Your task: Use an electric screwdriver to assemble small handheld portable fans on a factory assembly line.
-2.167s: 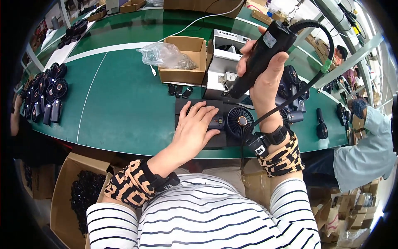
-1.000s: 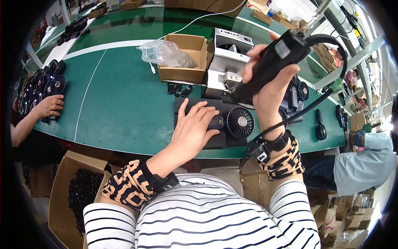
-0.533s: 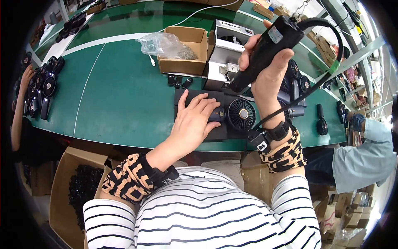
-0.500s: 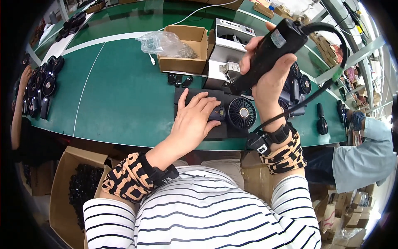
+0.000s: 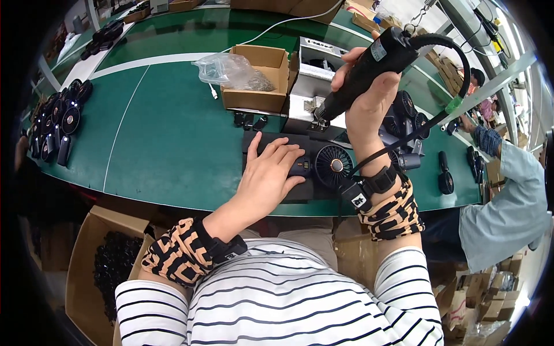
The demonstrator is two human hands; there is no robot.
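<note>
My right hand [image 5: 369,95] grips a black electric screwdriver [image 5: 362,72], held up above the table with its tip pointing down-left and a black cable curving off its top. My left hand [image 5: 270,179] lies flat with spread fingers on a small black handheld fan [image 5: 323,166], which rests on a dark mat [image 5: 259,144] at the front edge of the green table [image 5: 161,138]. The fan's round grille shows just right of my fingers.
A cardboard box [image 5: 257,78] with a clear plastic bag [image 5: 225,69] stands behind the mat, beside a grey metal fixture [image 5: 314,75]. Rows of black fans [image 5: 57,124] lie at far left, more at right [image 5: 407,118]. A carton of black parts [image 5: 112,271] sits below. A person in blue [image 5: 508,196] works at right.
The screwdriver has stayed raised, shifting only slightly in tilt. My left hand has kept pressing on the fan. A hand seen earlier at the fans on the far left is gone.
</note>
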